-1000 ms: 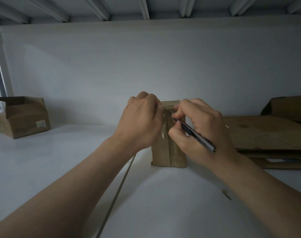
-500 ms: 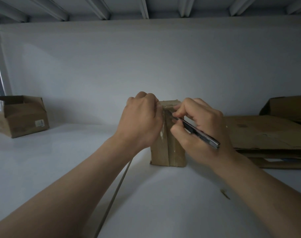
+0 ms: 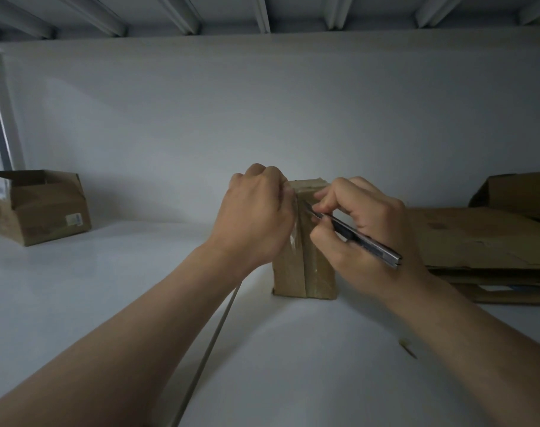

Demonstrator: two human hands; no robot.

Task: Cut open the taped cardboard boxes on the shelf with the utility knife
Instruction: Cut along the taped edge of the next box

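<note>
The small box (image 3: 304, 269) stands on the shelf (image 3: 108, 288), between the two hands. The left hand (image 3: 256, 217) is curled over the box's top left side and holds it. The right hand (image 3: 370, 226) pinches the knife (image 3: 358, 237) like a pen, with the tip at the tape (image 3: 297, 238) near the top of the front seam.

The box looks light and thin-walled, so I think it could tip or slide if the knife pushes hard. Holding it up high, away from the blade, seems best. The tape looks shiny and slick.

An open box (image 3: 37, 208) sits far to the left of the left hand. Flat cardboard (image 3: 478, 241) lies just right of the right hand.
</note>
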